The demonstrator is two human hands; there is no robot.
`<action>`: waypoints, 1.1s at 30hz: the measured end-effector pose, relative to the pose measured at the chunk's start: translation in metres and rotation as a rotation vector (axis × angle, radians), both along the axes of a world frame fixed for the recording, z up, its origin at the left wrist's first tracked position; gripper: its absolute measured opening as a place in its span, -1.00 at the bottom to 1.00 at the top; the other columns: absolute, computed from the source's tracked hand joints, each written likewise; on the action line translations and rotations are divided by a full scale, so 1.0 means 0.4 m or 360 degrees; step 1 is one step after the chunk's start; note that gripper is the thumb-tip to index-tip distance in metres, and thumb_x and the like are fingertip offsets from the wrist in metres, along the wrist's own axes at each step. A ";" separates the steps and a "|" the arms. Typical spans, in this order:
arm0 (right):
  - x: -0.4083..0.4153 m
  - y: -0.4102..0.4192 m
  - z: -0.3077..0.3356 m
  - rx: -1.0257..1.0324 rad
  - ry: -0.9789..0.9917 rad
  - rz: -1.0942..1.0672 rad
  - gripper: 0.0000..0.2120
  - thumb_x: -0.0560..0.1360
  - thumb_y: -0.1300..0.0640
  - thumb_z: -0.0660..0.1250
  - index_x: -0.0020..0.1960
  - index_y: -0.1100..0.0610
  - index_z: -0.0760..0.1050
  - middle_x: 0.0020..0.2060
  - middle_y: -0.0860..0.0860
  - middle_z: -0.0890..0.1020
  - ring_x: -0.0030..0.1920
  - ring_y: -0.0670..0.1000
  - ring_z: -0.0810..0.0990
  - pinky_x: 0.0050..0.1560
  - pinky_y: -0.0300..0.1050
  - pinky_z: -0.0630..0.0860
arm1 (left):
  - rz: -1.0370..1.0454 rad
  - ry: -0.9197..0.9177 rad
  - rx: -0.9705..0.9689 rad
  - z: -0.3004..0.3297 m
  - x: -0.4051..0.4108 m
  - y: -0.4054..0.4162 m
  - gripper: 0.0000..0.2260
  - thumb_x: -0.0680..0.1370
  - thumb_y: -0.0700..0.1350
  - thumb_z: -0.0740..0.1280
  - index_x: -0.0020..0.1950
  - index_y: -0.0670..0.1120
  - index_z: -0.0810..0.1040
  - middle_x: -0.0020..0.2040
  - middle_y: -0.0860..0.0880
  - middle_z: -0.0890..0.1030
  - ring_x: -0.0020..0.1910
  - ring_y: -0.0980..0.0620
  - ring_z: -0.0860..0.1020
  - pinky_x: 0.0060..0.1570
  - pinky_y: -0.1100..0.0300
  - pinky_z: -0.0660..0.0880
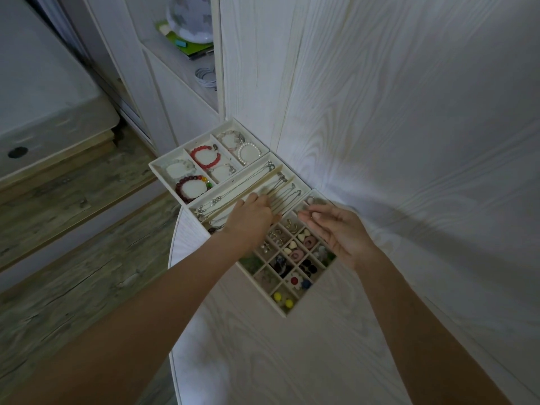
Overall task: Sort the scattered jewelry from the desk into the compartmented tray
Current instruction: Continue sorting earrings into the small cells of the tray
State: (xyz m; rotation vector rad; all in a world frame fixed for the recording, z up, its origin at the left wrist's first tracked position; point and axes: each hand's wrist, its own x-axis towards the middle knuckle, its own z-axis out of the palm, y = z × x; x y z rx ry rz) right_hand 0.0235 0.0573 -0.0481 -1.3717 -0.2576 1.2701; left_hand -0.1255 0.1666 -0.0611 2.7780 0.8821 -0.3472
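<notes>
No readable text anywhere; left hand (251, 220) fingers flat on necklace tray (298, 178), right hand (336, 232) loosely open over earring grid (285, 312), hands apart.

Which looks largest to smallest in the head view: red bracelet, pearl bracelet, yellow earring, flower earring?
1. Red bracelet
2. Pearl bracelet, somewhat smaller; it lies about as far from the camera, so this holds.
3. Flower earring
4. Yellow earring, the smallest; both earrings lie nearer the camera and look small all the same.

Home bedroom: white wood-grain desk (380, 141), shelf (187, 71) at 11 o'clock, bed (43, 97) at 9 o'clock.
</notes>
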 end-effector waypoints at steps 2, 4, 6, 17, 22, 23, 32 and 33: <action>-0.004 -0.002 0.004 -0.0018 -0.0035 -0.0001 -0.82 0.50 0.42 0.25 0.07 0.34 0.54 -0.04 0.21 0.67 -0.01 0.08 0.68 -0.02 -0.21 0.61 | 0.0048 -0.0033 -0.0039 0.003 0.004 -0.004 -0.57 0.53 -0.26 0.25 0.37 0.02 0.42 0.35 -0.13 0.31 0.35 -0.11 0.25 0.36 -0.04 0.26; -0.009 -0.003 0.007 -0.0071 -0.0142 0.0033 -0.84 0.49 0.38 0.30 0.04 0.29 0.57 -0.12 0.14 0.70 -0.08 0.04 0.69 -0.07 -0.25 0.61 | 0.0171 -0.0247 -0.0118 0.006 0.010 -0.010 -0.61 0.51 -0.26 0.28 0.32 -0.03 0.47 0.35 -0.14 0.31 0.34 -0.10 0.28 0.35 -0.03 0.28; -0.015 -0.003 0.006 -0.0113 -0.0221 0.0024 -0.84 0.48 0.35 0.33 0.04 0.26 0.58 -0.17 0.09 0.70 -0.12 0.00 0.69 -0.06 -0.25 0.61 | 0.0360 -0.0694 -0.0336 0.014 0.020 -0.020 -0.66 0.53 -0.26 0.26 0.30 -0.05 0.50 0.28 -0.14 0.42 0.23 -0.06 0.40 0.28 0.06 0.37; -0.038 -0.012 0.027 -0.0106 -0.0239 0.0004 -0.89 0.49 0.24 0.35 0.00 0.22 0.59 -0.25 0.03 0.70 -0.23 -0.10 0.67 -0.22 -0.33 0.54 | 0.0376 -0.1230 -0.0793 0.033 0.033 -0.054 -0.88 0.50 -0.24 0.37 -0.03 -0.08 0.66 -0.17 -0.01 0.66 -0.16 0.07 0.60 -0.06 0.17 0.55; -0.045 -0.007 0.034 -0.0024 -0.0179 0.0038 -0.89 0.52 0.23 0.31 -0.05 0.23 0.60 -0.23 0.03 0.69 -0.22 -0.09 0.66 -0.21 -0.33 0.55 | 0.0444 -0.1298 -0.0830 0.037 0.036 -0.056 -0.89 0.55 -0.23 0.32 -0.05 -0.09 0.64 -0.21 0.05 0.63 -0.19 0.12 0.56 -0.11 0.37 0.48; -0.046 -0.007 0.033 -0.0018 -0.0184 0.0050 -0.90 0.51 0.26 0.32 -0.04 0.23 0.60 -0.22 0.04 0.69 -0.21 -0.09 0.67 -0.20 -0.33 0.55 | 0.0472 -0.1300 -0.0855 0.035 0.036 -0.056 -0.89 0.55 -0.23 0.31 -0.06 -0.10 0.63 -0.22 0.05 0.62 -0.21 0.12 0.56 -0.12 0.37 0.48; -0.047 0.005 0.040 -0.0045 -0.0145 0.0042 -0.85 0.44 0.40 0.36 -0.03 0.23 0.55 -0.28 0.02 0.69 -0.24 -0.09 0.67 -0.22 -0.34 0.56 | 0.1329 -0.1445 -0.1810 0.046 0.038 -0.060 -0.89 0.50 -0.21 0.35 -0.23 -0.10 0.60 -0.34 -0.04 0.61 -0.27 0.05 0.52 -0.33 0.29 0.39; -0.043 0.005 0.042 -0.0050 -0.0176 0.0065 -0.85 0.44 0.40 0.36 -0.05 0.22 0.56 -0.28 0.02 0.68 -0.23 -0.10 0.67 -0.22 -0.34 0.55 | 0.1376 -0.1385 -0.1908 0.049 0.039 -0.060 -0.88 0.50 -0.21 0.35 -0.24 -0.11 0.59 -0.36 -0.03 0.61 -0.28 0.06 0.51 -0.35 0.29 0.36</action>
